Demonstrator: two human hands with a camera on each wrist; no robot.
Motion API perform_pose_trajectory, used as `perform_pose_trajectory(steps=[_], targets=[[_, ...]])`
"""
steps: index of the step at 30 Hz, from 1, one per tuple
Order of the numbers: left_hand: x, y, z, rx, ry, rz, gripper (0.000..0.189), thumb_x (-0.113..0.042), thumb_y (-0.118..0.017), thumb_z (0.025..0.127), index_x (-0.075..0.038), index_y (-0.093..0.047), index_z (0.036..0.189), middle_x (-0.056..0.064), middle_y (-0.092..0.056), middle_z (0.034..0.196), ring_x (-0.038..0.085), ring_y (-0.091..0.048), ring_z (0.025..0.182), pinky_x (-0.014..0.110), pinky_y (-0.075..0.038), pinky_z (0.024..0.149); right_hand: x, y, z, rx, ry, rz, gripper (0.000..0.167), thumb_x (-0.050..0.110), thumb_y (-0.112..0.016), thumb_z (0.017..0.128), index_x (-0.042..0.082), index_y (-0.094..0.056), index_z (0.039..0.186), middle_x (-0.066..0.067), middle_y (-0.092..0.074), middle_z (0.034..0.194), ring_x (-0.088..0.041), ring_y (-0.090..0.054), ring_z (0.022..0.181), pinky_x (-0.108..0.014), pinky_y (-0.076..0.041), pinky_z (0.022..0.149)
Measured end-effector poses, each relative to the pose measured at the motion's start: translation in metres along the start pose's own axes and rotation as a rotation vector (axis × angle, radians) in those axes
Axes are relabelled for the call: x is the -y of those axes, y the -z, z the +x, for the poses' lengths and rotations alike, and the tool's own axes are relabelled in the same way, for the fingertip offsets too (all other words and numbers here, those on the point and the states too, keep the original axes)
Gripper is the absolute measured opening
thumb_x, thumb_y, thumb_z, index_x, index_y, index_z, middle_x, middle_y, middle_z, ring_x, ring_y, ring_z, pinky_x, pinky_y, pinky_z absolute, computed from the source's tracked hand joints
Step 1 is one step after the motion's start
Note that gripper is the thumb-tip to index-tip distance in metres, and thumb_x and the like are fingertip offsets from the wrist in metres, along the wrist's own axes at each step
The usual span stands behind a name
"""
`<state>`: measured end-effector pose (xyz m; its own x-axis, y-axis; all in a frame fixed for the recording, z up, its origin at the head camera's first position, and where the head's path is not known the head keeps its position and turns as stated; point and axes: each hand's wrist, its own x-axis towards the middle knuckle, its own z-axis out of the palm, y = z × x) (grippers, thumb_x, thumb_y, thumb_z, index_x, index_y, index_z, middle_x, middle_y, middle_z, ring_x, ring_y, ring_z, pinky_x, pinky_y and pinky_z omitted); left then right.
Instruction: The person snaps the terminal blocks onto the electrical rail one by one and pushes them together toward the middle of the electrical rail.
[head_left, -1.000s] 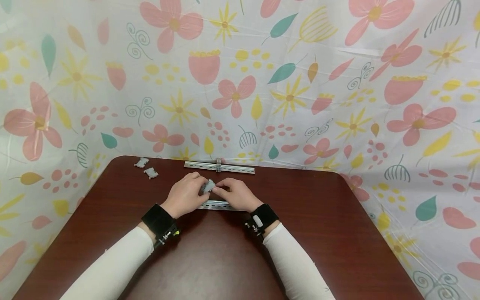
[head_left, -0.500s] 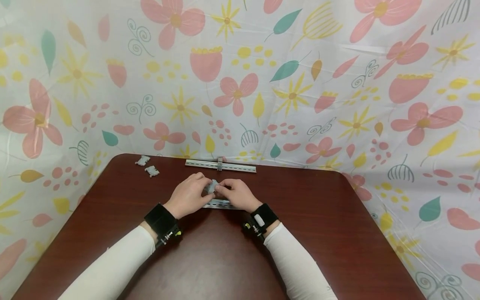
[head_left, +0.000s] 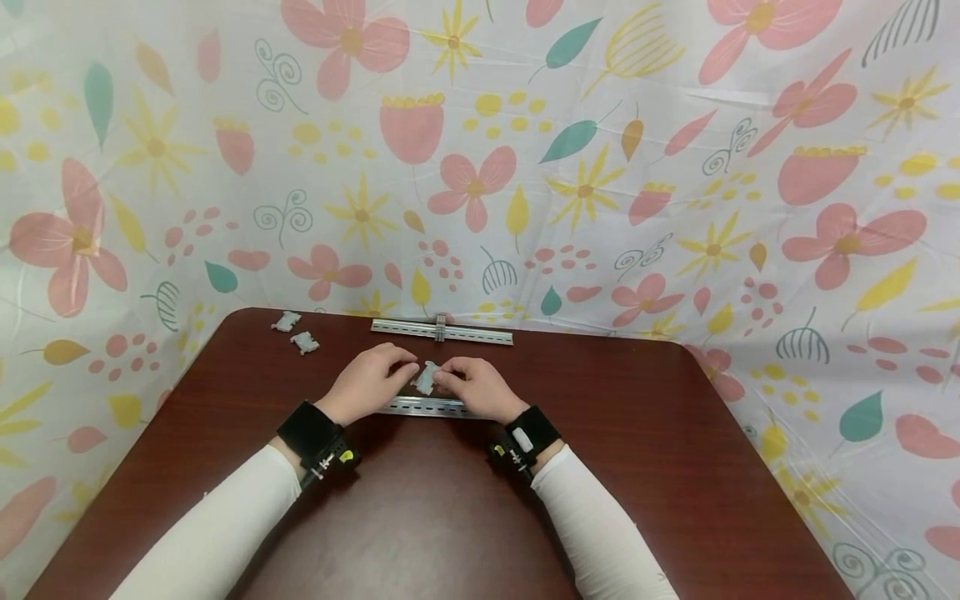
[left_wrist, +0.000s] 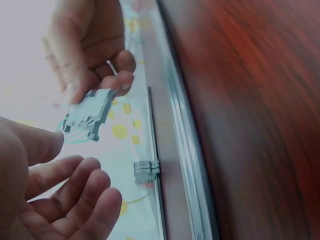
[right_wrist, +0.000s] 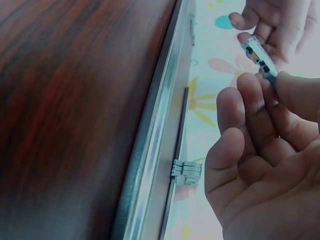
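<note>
A flat grey terminal block [head_left: 426, 378] is pinched between the thumb and fingers of my right hand [head_left: 480, 390], above the table. My left hand [head_left: 366, 385] is just left of the block, fingers loosely bent. In the left wrist view, the left thumb's tip [left_wrist: 56, 144] lies close to the block's edge; whether it touches is hard to tell. The right wrist view shows the block's narrow side with dark slots. Beneath both hands lies a slotted metal DIN rail [head_left: 427, 407], its right end hidden by the right hand.
Farther back, a second DIN rail [head_left: 480, 335] carries a small stack of grey terminal blocks [head_left: 440, 328]. Two loose blocks, one [head_left: 286, 322] behind the other [head_left: 305, 342], lie at the table's back left. A flowered curtain [head_left: 585, 275] hangs behind the table [head_left: 637, 433].
The left hand has drawn back a little to the left, off the terminal block. The block now shows more of its flat face in the right hand's pinch.
</note>
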<state>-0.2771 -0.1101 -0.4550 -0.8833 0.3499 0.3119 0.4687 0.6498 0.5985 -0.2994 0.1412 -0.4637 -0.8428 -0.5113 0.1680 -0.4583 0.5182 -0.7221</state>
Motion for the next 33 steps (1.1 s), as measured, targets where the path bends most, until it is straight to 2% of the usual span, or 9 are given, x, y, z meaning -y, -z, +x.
perform_pose_trajectory(steps=[6,12,17,22,26,30,33], targets=[[0.0039,0.0032,0.0013,0.054,0.007,-0.11,0.027,-0.025,-0.067,0.115,-0.008,-0.08,0.131,0.005,-0.074,0.119,0.019,-0.065,0.098,0.042,-0.053,0.087,0.0054,-0.0007,0.0009,0.051,0.03,-0.027,0.025,0.03,-0.065,0.115,0.014,-0.082,0.108,0.004,-0.074,0.098,-0.013,-0.058,0.08,-0.031,-0.049,0.075],[0.0035,0.0027,0.0013,0.084,-0.015,-0.152,0.018,-0.022,-0.071,0.112,-0.013,-0.083,0.122,-0.002,-0.071,0.105,0.017,-0.062,0.087,0.039,-0.051,0.08,0.0071,-0.001,-0.0007,0.078,0.014,-0.028,0.026,0.033,-0.065,0.115,0.015,-0.082,0.109,0.004,-0.072,0.097,-0.012,-0.056,0.076,-0.031,-0.047,0.071],[0.0048,0.0025,0.0012,0.102,-0.013,-0.248,0.015,-0.022,-0.071,0.112,-0.015,-0.083,0.117,0.0,-0.072,0.098,0.019,-0.063,0.081,0.036,-0.052,0.076,0.0087,0.0012,-0.0015,0.077,0.021,-0.019,0.026,0.034,-0.065,0.115,0.016,-0.082,0.109,0.004,-0.072,0.095,-0.013,-0.054,0.072,-0.031,-0.047,0.069],[0.0058,0.0027,0.0016,0.082,0.01,-0.335,0.015,-0.021,-0.072,0.112,-0.014,-0.084,0.114,0.007,-0.077,0.099,0.024,-0.067,0.082,0.035,-0.054,0.076,0.0089,0.0017,-0.0022,0.05,0.022,0.018,0.027,0.036,-0.065,0.115,0.016,-0.082,0.109,0.004,-0.073,0.093,-0.013,-0.059,0.075,-0.032,-0.05,0.072],[0.0048,0.0037,-0.0001,0.055,0.044,-0.405,0.016,-0.021,-0.073,0.111,-0.01,-0.085,0.115,0.005,-0.078,0.104,0.031,-0.073,0.09,0.034,-0.058,0.079,0.0093,0.0009,-0.003,0.033,0.028,0.042,0.027,0.039,-0.065,0.115,0.018,-0.079,0.105,0.003,-0.072,0.09,-0.015,-0.06,0.075,-0.032,-0.05,0.071],[0.003,0.0041,-0.0018,0.047,0.078,-0.472,0.019,-0.021,-0.073,0.111,-0.007,-0.084,0.117,0.011,-0.077,0.102,0.035,-0.069,0.085,0.035,-0.057,0.077,0.009,0.0001,-0.0034,0.034,0.037,0.041,0.031,0.041,-0.064,0.115,0.018,-0.076,0.098,-0.003,-0.07,0.084,-0.013,-0.053,0.065,-0.031,-0.046,0.067],[0.0018,0.0026,-0.0023,0.048,0.098,-0.505,0.019,-0.021,-0.073,0.111,-0.006,-0.084,0.117,0.015,-0.075,0.098,0.031,-0.066,0.081,0.035,-0.056,0.074,0.008,-0.0001,-0.0039,0.035,0.04,0.037,0.035,0.043,-0.063,0.115,0.018,-0.075,0.094,-0.005,-0.068,0.08,-0.012,-0.048,0.06,-0.031,-0.043,0.064]])
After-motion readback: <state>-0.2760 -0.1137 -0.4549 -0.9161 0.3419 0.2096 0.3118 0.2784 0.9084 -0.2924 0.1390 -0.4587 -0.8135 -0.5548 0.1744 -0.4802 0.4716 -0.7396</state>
